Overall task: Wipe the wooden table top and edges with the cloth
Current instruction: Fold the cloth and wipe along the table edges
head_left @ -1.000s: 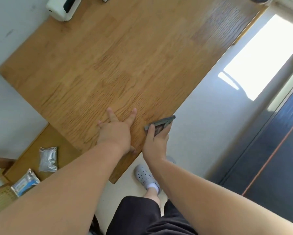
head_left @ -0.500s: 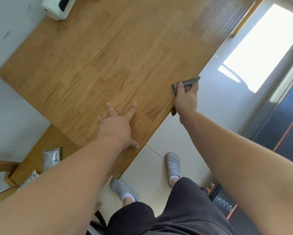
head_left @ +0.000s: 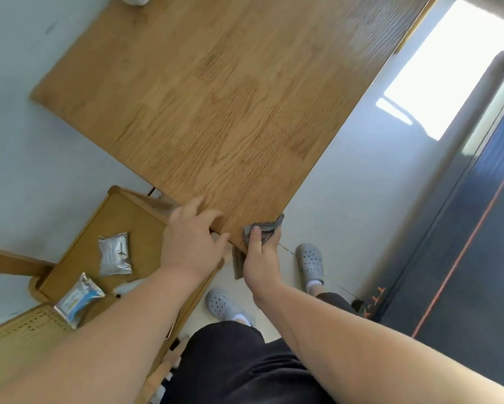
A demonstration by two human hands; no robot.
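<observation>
Whereas the cloth (head_left: 266,227) sat midway up the table's (head_left: 230,112) right edge half a second ago, it now wraps the table's near corner, gripped by the right hand (head_left: 262,258), thumb on top. Left hand (head_left: 191,243) has slid off the tabletop to the near edge beside that corner, fingers loose, holding nothing; blurred. Two foil packets (head_left: 114,254) lie on a lower shelf (head_left: 122,217) left of the table.

Only one cam, head-worn, is looking steeply down & fwd from close above the wooden table (head_left: 245,112) at its near corner, w/ floor (head_left: 347,185) showing beneath.
</observation>
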